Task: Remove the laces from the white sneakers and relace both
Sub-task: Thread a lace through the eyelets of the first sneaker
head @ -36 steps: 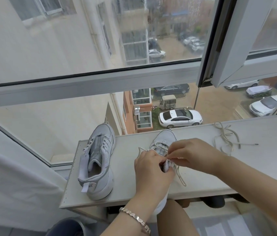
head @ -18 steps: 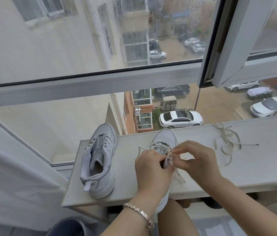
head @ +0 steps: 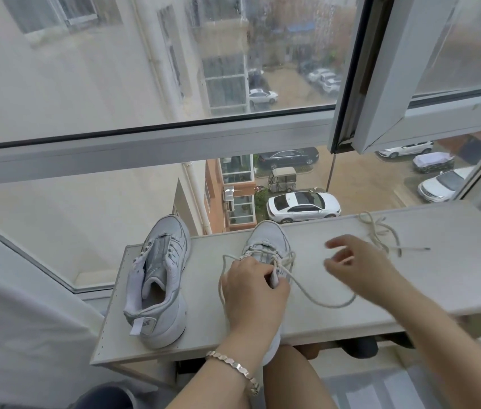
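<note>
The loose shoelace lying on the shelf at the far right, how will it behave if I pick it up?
The loose shoelace lies in slack loops, so it will likely droop limply. It looks thin, probably very light. Its crossed strands may snag into a tangle.

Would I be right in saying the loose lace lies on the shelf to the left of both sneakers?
Not quite: the head view shows the loose lace lying on the shelf to the right of both sneakers, beyond the right hand.

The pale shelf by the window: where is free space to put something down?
Bare strip between the unlaced white sneaker and the left hand; also the pale shelf's right end, beyond the loose white lace. Crowded around the laced sneaker and right hand.
</note>
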Available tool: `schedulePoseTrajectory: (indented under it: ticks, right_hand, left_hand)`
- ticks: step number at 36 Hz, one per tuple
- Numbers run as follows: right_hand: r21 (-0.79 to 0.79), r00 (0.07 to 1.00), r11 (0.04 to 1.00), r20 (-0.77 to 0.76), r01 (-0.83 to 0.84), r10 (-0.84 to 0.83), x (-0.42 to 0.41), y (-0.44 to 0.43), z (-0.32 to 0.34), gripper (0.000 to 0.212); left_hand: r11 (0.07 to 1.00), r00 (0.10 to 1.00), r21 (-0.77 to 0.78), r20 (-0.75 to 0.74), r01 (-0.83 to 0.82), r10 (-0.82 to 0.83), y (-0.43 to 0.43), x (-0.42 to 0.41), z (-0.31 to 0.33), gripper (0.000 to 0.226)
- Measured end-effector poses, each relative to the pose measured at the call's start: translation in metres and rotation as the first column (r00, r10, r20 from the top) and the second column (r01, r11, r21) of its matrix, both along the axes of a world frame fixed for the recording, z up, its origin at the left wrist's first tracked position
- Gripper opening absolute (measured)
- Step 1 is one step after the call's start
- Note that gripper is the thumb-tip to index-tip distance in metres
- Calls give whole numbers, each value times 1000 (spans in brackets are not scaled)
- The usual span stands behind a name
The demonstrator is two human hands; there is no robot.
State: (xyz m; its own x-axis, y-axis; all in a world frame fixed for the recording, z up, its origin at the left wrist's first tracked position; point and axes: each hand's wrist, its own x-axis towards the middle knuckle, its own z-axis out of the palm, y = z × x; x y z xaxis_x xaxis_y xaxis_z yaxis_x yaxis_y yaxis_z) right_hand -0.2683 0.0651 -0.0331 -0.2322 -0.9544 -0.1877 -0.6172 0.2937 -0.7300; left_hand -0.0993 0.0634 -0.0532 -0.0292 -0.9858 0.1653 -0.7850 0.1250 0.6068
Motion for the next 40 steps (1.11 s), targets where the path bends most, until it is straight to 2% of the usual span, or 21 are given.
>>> schedulePoseTrajectory:
  ticks: [1,3,6,8,10,13,15,17,19,21,22,23,24,25,27,29,32,34,37,39,40]
  right_hand:
    - [-53,994,997,-98,-57,52,8,-1,-5,18]
    - [-187,975,965,-158,-183,155,26,-1,-7,17]
    - [-105,959,955,-91,-276,267,44,-6,-9,32]
    - [-24,951,960,-142,-280,274,49,-9,-12,39]
    - [-38,943,958,-188,-285,273,52,-11,-12,38]
    - [-164,923,912,-156,-377,353,49,-8,-9,30]
    - [-352,893,822,-128,-448,432,46,0,0,24]
    - [-551,905,755,3,-354,426,41,11,18,27]
    - [-632,867,764,302,-130,397,31,19,42,23]
    - [-624,682,781,578,17,447,18,22,59,26]
    - [-592,590,804,669,54,453,11,22,63,30]
    - [-548,543,833,723,73,428,7,22,65,34]
    - [-498,572,865,730,69,374,5,22,64,36]
    - [-436,663,899,686,47,299,4,20,60,39]
    - [-286,865,957,466,-53,187,2,15,44,41]
    - [-139,958,980,230,-141,170,4,11,27,29]
    - [-49,975,974,5,-220,220,15,8,8,15]
    - [-77,966,965,-81,-252,246,25,3,-2,10]
    - [-27,922,934,-173,-356,346,38,-4,-15,18]
    - [33,900,920,-197,-390,389,44,-6,-23,37]
    - [37,897,916,-190,-401,400,46,-6,-24,42]
  left_hand:
    - [1000,1000,-3,-2,0,0,0,0,0,32]
    - [1000,1000,-8,19,8,-8,0,0,0,27]
    - [1000,998,3,57,24,-24,0,-1,1,15]
    - [999,998,15,47,34,-35,0,-1,0,13]
    - [999,995,13,90,32,-33,0,-1,1,15]
    - [1000,995,15,92,24,-25,0,0,1,18]
    - [1000,997,18,71,11,-12,0,0,0,24]
    - [1000,998,14,66,-23,22,-1,-1,0,33]
    - [998,997,26,55,-52,51,-2,-3,0,33]
    - [998,998,25,28,-58,57,-2,-4,0,29]
    - [998,998,23,21,-60,60,-2,-4,-1,29]
    - [998,998,20,23,-62,61,-2,-4,-1,32]
    - [998,998,15,26,-58,57,-2,-4,-1,35]
    - [999,998,13,26,-53,53,-1,-5,-1,37]
    - [999,998,13,49,-38,37,-1,-5,0,41]
    - [1000,998,4,60,-1,1,0,-4,2,40]
    - [999,985,-21,-168,41,-44,0,3,4,13]
    - [998,961,-62,-275,3,-20,-1,14,6,18]
    - [989,990,-142,-140,-29,9,-10,36,6,33]
    - [999,995,-47,-101,17,-22,-18,49,4,39]
    - [998,991,35,-127,46,-41,-22,54,3,39]
